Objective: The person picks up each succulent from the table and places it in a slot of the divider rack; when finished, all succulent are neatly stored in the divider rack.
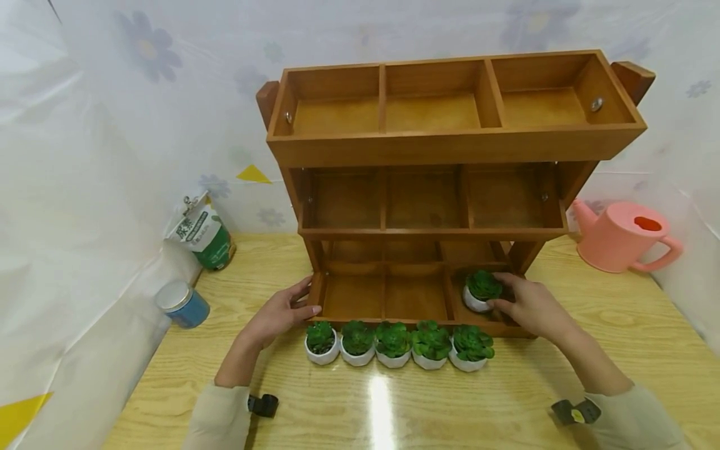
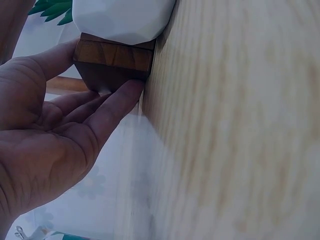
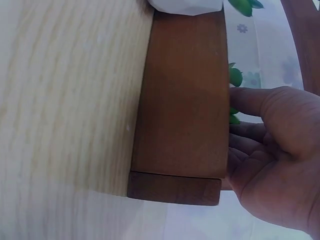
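Observation:
A three-tier wooden plant shelf (image 1: 457,147) stands on the table, each tier divided into compartments. My left hand (image 1: 284,314) grips the left end of its bottom tier, thumb on the edge and fingers along the side; the left wrist view shows the wooden corner (image 2: 115,55) between them. With my right hand (image 1: 531,304) I hold a small potted succulent (image 1: 482,289) inside the bottom tier's right compartment. In the right wrist view the front board (image 3: 182,95) hides the pot and my fingertips. Several more succulents in white pots (image 1: 394,344) line up in front of the shelf.
A pink watering can (image 1: 621,237) is to the shelf's right. On the left are a green-and-white bag (image 1: 205,234) with a clip and a blue jar (image 1: 182,304) with a silvery lid. White floral sheeting (image 1: 169,125) hangs behind the table (image 1: 315,406).

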A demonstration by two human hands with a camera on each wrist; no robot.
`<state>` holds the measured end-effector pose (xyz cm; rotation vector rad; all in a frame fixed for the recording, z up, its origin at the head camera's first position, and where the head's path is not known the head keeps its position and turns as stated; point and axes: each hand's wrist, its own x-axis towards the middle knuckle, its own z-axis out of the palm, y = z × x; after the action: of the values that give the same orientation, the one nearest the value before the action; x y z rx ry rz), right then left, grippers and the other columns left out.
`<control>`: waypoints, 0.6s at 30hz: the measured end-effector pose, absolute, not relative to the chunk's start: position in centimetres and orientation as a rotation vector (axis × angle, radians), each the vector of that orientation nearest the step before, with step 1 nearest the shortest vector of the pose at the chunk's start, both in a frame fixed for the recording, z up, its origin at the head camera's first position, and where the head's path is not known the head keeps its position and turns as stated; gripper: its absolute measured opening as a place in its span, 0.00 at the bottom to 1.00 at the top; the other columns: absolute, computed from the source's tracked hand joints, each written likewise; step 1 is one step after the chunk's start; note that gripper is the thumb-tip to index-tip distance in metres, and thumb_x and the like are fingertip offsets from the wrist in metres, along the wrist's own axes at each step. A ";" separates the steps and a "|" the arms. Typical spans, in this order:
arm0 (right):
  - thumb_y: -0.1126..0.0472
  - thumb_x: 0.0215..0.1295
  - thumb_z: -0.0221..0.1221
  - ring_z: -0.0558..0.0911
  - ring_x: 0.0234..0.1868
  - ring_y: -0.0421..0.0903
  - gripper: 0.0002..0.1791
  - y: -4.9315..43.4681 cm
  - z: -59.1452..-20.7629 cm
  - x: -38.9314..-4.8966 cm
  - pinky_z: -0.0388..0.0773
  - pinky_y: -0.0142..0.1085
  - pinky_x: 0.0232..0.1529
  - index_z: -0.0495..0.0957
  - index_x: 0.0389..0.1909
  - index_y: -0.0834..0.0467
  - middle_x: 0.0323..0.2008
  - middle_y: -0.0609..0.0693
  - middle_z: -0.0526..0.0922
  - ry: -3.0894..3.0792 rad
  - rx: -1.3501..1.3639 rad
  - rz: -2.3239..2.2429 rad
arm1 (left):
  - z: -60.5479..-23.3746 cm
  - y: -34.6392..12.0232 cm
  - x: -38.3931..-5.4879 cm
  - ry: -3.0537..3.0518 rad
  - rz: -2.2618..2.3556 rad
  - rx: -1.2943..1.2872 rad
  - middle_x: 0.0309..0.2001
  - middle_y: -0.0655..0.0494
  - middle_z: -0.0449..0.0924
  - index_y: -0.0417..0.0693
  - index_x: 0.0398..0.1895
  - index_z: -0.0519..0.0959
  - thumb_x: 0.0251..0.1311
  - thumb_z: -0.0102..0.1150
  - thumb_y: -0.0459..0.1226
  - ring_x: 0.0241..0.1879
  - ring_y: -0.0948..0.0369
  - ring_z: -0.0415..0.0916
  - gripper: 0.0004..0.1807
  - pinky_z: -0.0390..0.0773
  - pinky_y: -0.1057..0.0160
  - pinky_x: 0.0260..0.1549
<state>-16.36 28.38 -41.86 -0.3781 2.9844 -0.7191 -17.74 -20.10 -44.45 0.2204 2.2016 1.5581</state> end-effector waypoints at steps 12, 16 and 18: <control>0.53 0.69 0.65 0.85 0.52 0.66 0.35 29.1 -40.3 -15.4 0.81 0.60 0.50 0.67 0.72 0.65 0.59 0.70 0.80 3.012 -0.393 -0.834 | -44.4 -20.0 -17.7 2.215 1.552 0.207 0.82 0.43 0.46 0.53 0.83 0.46 0.72 0.60 0.38 0.77 0.42 0.56 0.44 0.79 0.53 0.60; 0.51 0.72 0.62 0.82 0.56 0.70 0.35 29.4 -39.4 -14.6 0.80 0.62 0.50 0.66 0.73 0.63 0.63 0.70 0.77 3.005 -0.364 -0.892 | -44.4 -20.0 -17.7 2.205 1.559 0.204 0.82 0.42 0.46 0.53 0.83 0.46 0.72 0.59 0.37 0.77 0.41 0.57 0.43 0.80 0.53 0.59; 0.49 0.72 0.62 0.81 0.58 0.69 0.35 29.6 -39.1 -14.3 0.81 0.61 0.50 0.66 0.73 0.61 0.65 0.69 0.75 3.003 -0.360 -0.921 | -44.4 -20.0 -17.7 2.202 1.562 0.201 0.82 0.42 0.46 0.52 0.83 0.46 0.72 0.58 0.37 0.77 0.41 0.57 0.43 0.80 0.53 0.59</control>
<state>-14.30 29.57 -39.12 -0.3603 3.0032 -0.9209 -17.73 -19.99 -44.37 0.2008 2.2025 1.5623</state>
